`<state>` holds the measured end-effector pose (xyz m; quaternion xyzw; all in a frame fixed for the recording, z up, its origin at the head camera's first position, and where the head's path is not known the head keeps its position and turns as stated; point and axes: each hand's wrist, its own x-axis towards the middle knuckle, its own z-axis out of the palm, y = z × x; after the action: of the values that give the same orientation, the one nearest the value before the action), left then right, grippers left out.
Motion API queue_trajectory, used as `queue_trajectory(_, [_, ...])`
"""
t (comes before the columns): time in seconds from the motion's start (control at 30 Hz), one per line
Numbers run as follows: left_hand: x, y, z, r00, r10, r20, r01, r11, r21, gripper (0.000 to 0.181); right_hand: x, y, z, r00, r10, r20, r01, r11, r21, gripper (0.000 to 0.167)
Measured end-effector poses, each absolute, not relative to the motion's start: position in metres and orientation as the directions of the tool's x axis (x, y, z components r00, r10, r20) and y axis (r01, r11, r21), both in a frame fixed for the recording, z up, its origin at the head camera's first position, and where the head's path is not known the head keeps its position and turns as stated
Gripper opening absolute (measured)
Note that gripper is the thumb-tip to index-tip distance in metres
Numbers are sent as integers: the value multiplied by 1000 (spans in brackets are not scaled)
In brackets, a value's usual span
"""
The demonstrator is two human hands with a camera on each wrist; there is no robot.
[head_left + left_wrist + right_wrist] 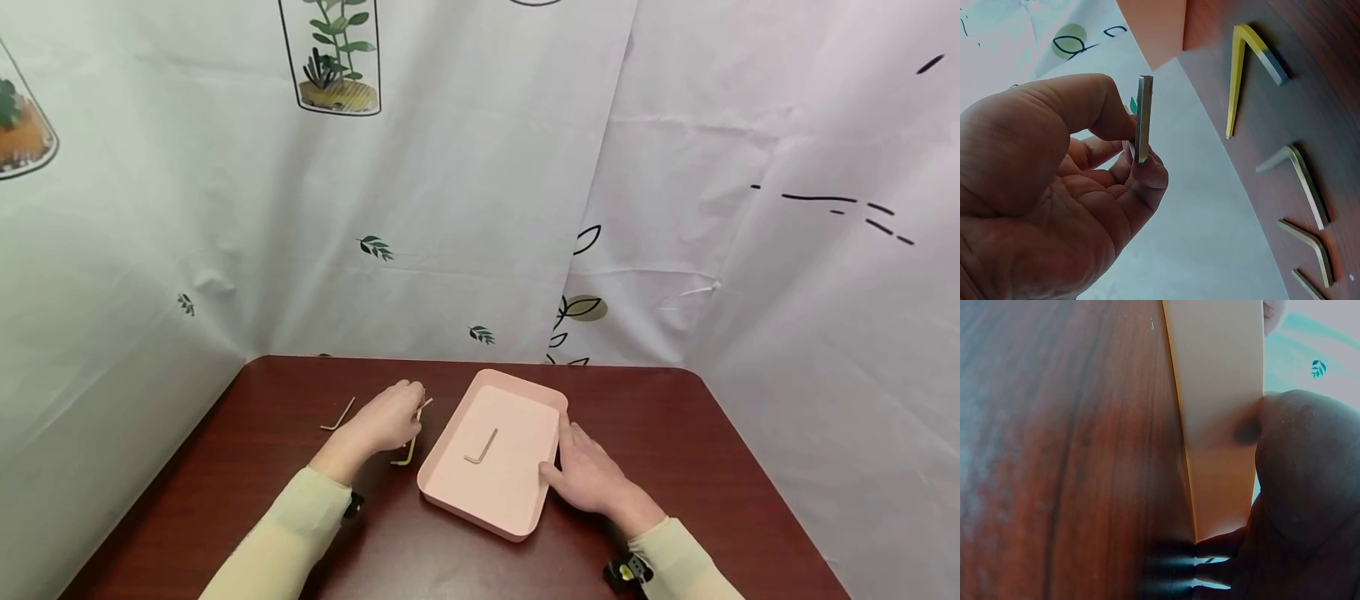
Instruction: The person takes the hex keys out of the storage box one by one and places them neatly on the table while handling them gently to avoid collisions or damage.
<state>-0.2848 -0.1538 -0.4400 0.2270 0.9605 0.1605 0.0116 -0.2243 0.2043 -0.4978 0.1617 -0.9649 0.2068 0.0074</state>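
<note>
My left hand [386,417] pinches a metal hex key [1143,119] between thumb and fingers, above the table to the left of the tray. Close by on the table lies a yellow hex key [1238,75] with a grey end. Several bare metal hex keys [1310,187] are lined up beyond it in the left wrist view. A pink rectangular tray [480,527] sits tilted on the tabletop, with one L-shaped hex key [483,448] on its floor. My right hand [592,475] grips the tray's right side, thumb over the rim and fingers along the outer wall.
The dark red-brown table [675,442] has rounded far corners. White printed cloth [465,208] hangs behind it and along both sides. Another hex key [341,415] lies to the left of my left hand.
</note>
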Motion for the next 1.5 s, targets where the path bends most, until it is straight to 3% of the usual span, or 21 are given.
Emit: queue_trajectory(1.5, [-293, -247, -433, -942, 329, 70, 334, 891, 308, 12, -223, 203, -496, -941, -322, 104, -337, 860, -383, 94])
